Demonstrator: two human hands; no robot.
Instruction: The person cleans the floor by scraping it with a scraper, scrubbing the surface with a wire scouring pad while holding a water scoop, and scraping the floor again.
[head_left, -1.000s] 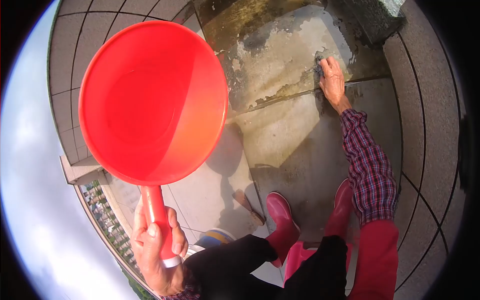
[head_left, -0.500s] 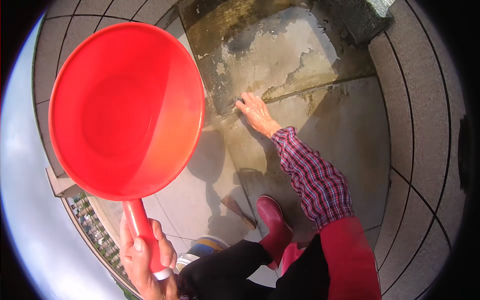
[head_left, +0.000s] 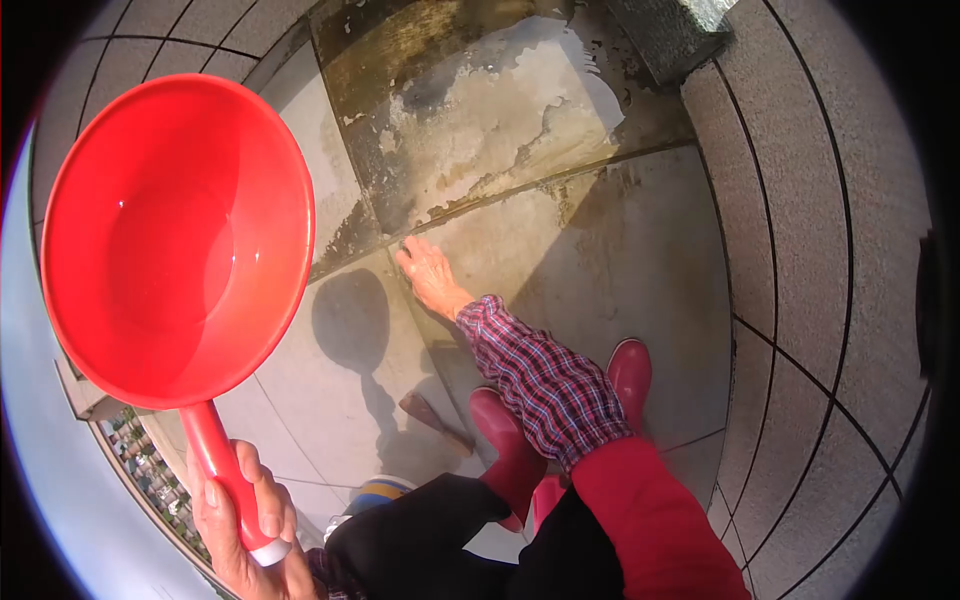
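My left hand (head_left: 240, 525) is wrapped round the handle of a red plastic water dipper (head_left: 180, 250), whose wide bowl faces me at the left. A few shiny spots show inside the bowl; I see no clear water level in it. Down by the floor seam, my right hand (head_left: 430, 275) has its fingers curled together close to the wet slab (head_left: 500, 120). Something dark shows at its fingertips, too small to name. A plaid oversleeve (head_left: 545, 375) covers that forearm.
A flat, brown, wedge-shaped tool (head_left: 435, 420) lies on the floor near my pink boots (head_left: 495, 425). A blue-and-yellow container (head_left: 380, 490) stands by my leg. Tiled walls (head_left: 800, 250) rise at the right, with a stone block (head_left: 670, 35) at the top.
My view has shifted, and the dipper sits further left in it. The right hand has come nearer to me along the floor, its fingers drawn closer together. My other boot now shows.
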